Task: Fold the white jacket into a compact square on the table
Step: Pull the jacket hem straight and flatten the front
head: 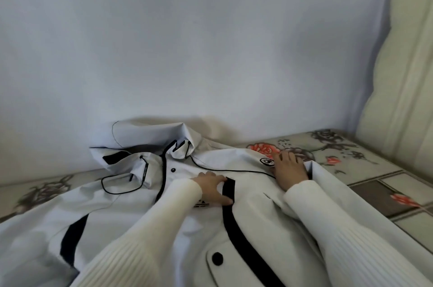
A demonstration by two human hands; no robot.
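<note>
Head view: the white jacket [150,207] is being pressed flat on the floral table [365,162] by the left hand [212,187] (fingers spread, gripping nothing) and the right hand [289,168], palm down near the shoulder badge [266,160].

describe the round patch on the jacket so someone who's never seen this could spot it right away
Start from the white jacket with black trim spread over the floral-patterned table cover. Follow it to the far right shoulder, where the right hand lies flat. The small round black-and-white patch sits just left of those fingers; unlike the solid black snap buttons, it is ringed and has a pale centre.
</note>
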